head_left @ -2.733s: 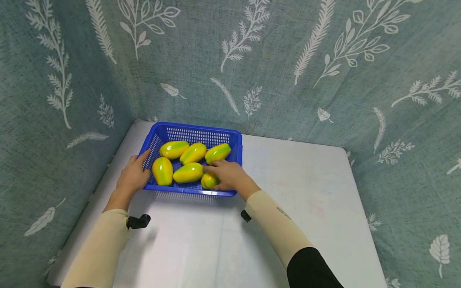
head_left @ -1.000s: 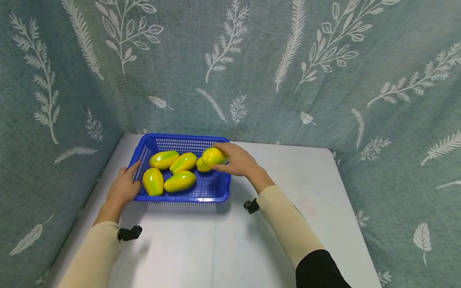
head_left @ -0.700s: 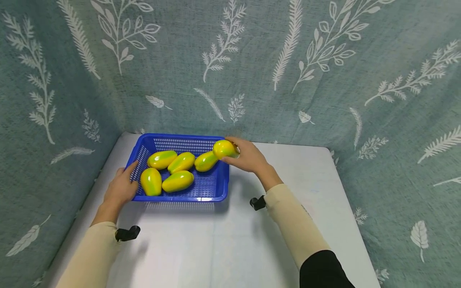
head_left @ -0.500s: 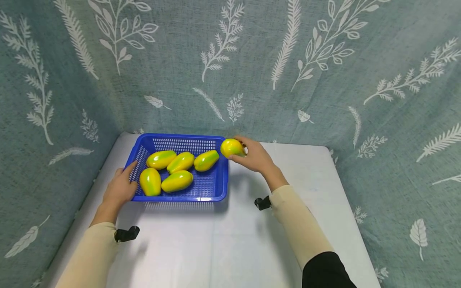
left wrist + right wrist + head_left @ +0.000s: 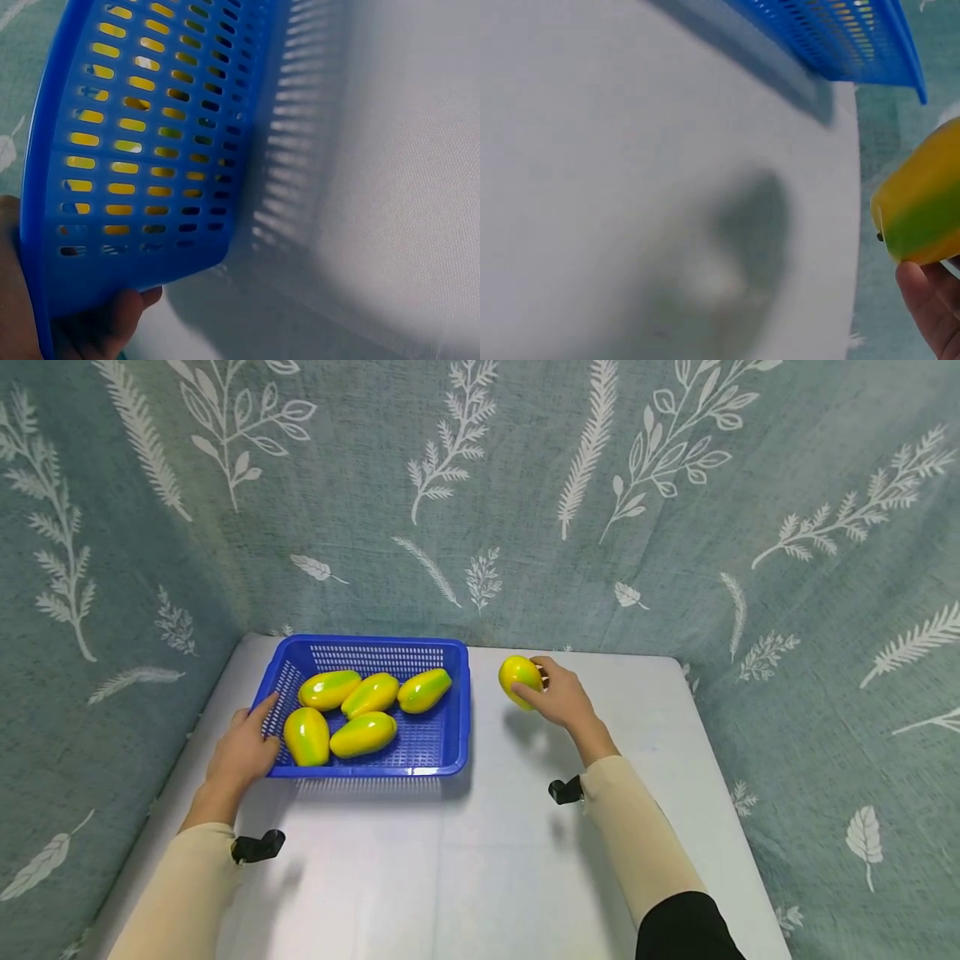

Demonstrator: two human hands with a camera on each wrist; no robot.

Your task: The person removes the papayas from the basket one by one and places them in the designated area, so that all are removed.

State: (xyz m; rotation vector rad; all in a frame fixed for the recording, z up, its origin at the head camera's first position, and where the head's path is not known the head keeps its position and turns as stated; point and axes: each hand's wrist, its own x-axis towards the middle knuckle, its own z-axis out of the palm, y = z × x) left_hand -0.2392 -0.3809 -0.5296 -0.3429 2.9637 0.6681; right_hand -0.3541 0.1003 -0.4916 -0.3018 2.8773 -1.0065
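Observation:
My left hand (image 5: 242, 750) grips the left side of a blue slotted plastic basket (image 5: 463, 714). In the left wrist view its fingers (image 5: 126, 319) curl under the basket's rim, and yellow shows through the slots. My right hand (image 5: 567, 697) holds a glossy yellow-green papaya (image 5: 519, 678) in the air, right of the basket and above the white table. The right wrist view shows this papaya (image 5: 926, 199) with a green streak and a small dark stem end, a fingertip against its underside. Several similar papayas (image 5: 363, 734) lie in the basket, mostly toward its left and back.
The white table (image 5: 495, 877) reaches right and forward of the basket. Green leaf-patterned cloth (image 5: 525, 568) hangs close behind the basket and along both sides. A small black wrist camera (image 5: 566, 790) sits by the right cuff, another one (image 5: 258, 846) by the left.
My right hand has lifted a papaya from the basket's front right, over its right rim, and carried it rightward above the table. The left hand keeps its hold on the basket; the head view has shifted slightly.

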